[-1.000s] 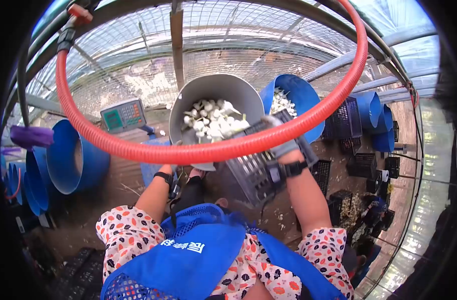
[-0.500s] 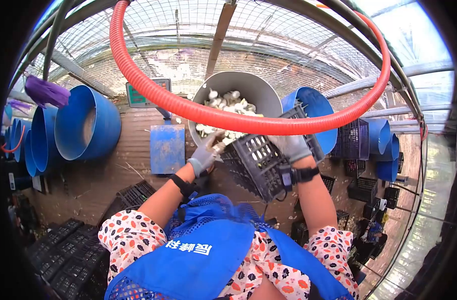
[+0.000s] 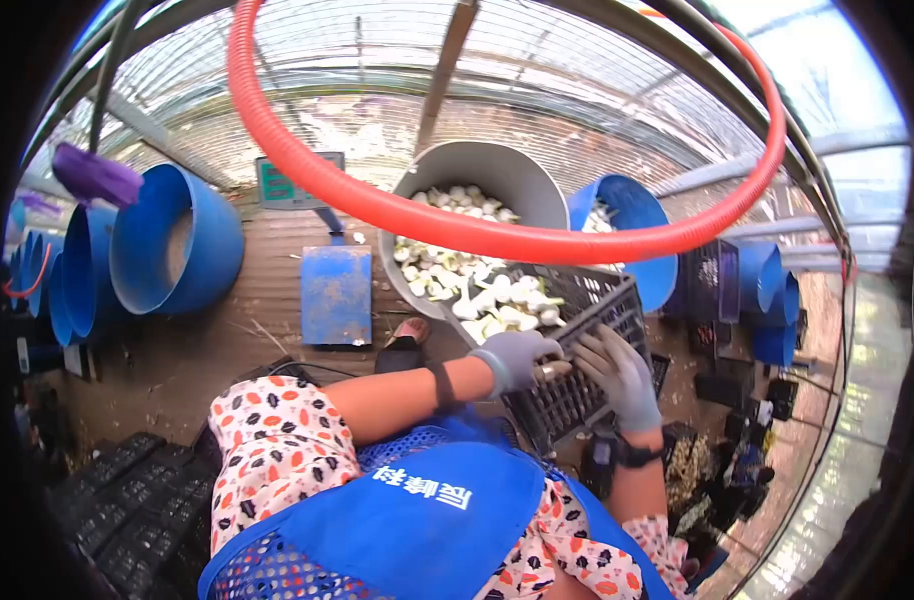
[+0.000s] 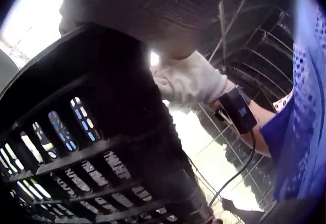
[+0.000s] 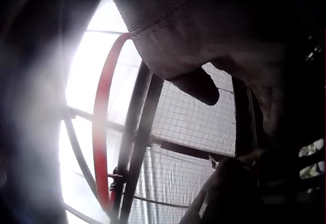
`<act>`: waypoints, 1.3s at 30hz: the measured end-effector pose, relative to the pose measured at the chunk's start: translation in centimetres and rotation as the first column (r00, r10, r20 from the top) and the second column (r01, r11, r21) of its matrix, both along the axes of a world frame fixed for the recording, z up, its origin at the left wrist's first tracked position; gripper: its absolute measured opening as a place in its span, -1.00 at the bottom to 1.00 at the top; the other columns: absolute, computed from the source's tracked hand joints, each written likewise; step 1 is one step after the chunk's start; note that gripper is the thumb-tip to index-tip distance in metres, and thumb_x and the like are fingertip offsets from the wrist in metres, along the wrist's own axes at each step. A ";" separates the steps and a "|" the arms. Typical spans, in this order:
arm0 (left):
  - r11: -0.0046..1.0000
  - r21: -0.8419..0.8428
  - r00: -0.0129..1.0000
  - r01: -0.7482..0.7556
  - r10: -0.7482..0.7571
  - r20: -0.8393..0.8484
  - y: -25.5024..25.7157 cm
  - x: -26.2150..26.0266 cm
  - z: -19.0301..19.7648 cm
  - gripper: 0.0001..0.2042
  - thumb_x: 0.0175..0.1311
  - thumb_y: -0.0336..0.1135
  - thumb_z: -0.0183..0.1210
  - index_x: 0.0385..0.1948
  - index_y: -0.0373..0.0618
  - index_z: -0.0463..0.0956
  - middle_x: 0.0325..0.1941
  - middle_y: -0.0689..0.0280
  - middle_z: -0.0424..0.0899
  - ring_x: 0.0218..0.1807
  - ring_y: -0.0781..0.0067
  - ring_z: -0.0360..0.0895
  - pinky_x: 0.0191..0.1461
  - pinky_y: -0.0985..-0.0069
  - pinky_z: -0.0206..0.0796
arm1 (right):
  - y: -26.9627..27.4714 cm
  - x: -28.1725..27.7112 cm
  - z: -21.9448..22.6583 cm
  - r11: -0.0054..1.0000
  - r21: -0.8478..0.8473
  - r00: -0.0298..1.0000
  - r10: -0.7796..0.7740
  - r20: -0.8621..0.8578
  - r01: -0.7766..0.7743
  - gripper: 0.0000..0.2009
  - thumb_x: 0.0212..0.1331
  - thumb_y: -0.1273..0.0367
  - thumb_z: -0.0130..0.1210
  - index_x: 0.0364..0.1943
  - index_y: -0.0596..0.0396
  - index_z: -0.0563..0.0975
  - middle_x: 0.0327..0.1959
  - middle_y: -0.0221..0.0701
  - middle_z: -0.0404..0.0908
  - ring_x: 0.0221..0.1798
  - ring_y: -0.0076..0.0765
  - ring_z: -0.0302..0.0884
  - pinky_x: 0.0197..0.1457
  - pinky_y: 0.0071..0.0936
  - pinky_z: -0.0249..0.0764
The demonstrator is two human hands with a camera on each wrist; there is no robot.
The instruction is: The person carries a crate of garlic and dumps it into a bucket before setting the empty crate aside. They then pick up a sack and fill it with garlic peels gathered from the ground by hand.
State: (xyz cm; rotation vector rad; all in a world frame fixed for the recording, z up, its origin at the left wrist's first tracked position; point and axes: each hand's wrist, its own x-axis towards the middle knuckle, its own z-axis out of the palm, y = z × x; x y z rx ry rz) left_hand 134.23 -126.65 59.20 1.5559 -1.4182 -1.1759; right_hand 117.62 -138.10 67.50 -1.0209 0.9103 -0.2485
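A black slotted plastic crate (image 3: 552, 415) is tilted at the near right of a grey tub (image 3: 537, 175), with white garlic bulbs (image 3: 512, 300) piled at its upper end. More garlic lies inside the tub. My gloved left hand (image 3: 517, 362) reaches across my body and grips the crate's near edge with curled fingers. Beside it, my gloved right hand (image 3: 622, 380) grips the same edge farther right. The left wrist view has the crate's slotted wall (image 4: 97, 147) close below the left glove, the right glove (image 4: 191, 81) beyond. Dark fingers (image 5: 204, 89) fill much of the right wrist view.
A red ribbed hose (image 3: 457, 232) loops across in front of the tub. A blue tub (image 3: 655, 275) holding garlic stands to the right. Left of the grey tub is a scale platform (image 3: 335, 295). Blue tubs (image 3: 217, 245) line the far left; black crates (image 3: 127, 500) lie near left.
My left hand has left the tub's front and crossed right to the crate edge. My right hand has drawn back toward me along the crate. Garlic now shows in the crate's upper end.
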 end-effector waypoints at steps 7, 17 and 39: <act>0.997 0.080 0.999 0.003 0.001 -0.045 -3.7 5.3 -0.8 -0.57 0.18 0.17 0.00 -0.15 0.07 0.56 -0.18 0.17 0.63 -0.09 0.18 0.55 -0.01 0.38 0.32 | -0.8 -12.0 -4.3 0.995 0.059 0.608 0.095 -0.788 -0.079 -0.38 0.14 -0.18 -0.07 -0.06 0.13 0.46 -0.28 -0.27 0.59 -0.35 -0.33 0.58 -0.27 -0.49 0.52; 0.977 -0.061 0.962 -0.204 0.212 0.174 -3.9 14.7 -10.0 -0.50 0.25 -0.01 0.02 0.19 0.01 0.30 0.27 0.18 0.32 0.27 0.10 0.28 0.31 0.34 0.08 | -1.7 2.4 -10.5 0.912 -0.324 0.962 -0.272 -0.022 0.250 -0.75 0.17 0.16 0.06 -0.26 0.03 0.50 -0.47 -0.55 0.53 -0.57 -0.60 0.43 -0.60 -0.65 0.30; 0.819 0.572 0.214 -0.039 0.566 -0.796 19.1 12.3 -25.9 -0.40 0.05 -0.45 -0.06 0.26 -0.06 0.10 0.19 0.26 0.37 0.27 0.24 0.25 0.33 0.29 0.09 | 10.9 22.1 -8.3 0.150 -0.612 0.587 0.524 -0.617 -0.776 -0.70 -0.06 0.07 0.08 -0.46 0.01 0.55 -0.55 -0.19 0.57 -0.42 -0.01 0.56 -0.30 -0.19 0.47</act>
